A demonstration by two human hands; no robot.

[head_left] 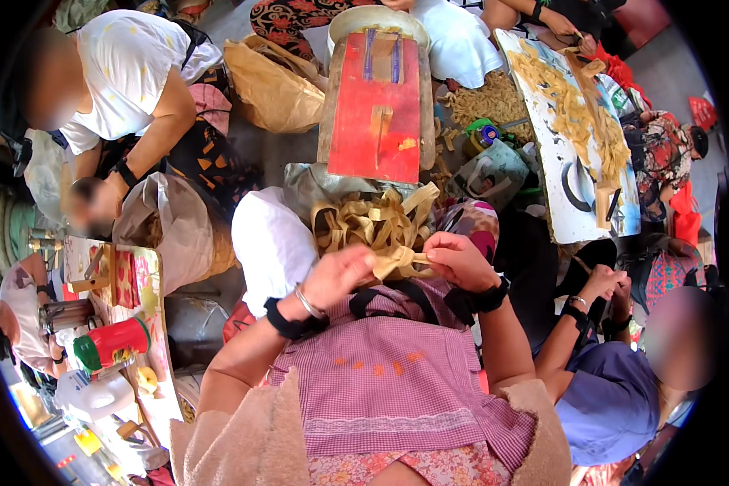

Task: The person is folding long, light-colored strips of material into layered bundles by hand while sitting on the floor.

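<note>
– Where was the strip?
– Pinched between the left hand [342,274] and right hand [456,259], the strip [398,259] hung above the apron [388,364], near the red board's [374,113] lower edge.
– Room?
– Little; people crowded both sides.

both hands [344,275] [457,261] raised, fingers pinched

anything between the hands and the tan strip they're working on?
Nothing visible. The left hand and right hand both already pinch the folded tan strip from either side, over the checked apron. The loose heap of strips lies just beyond it, not in between.
</note>
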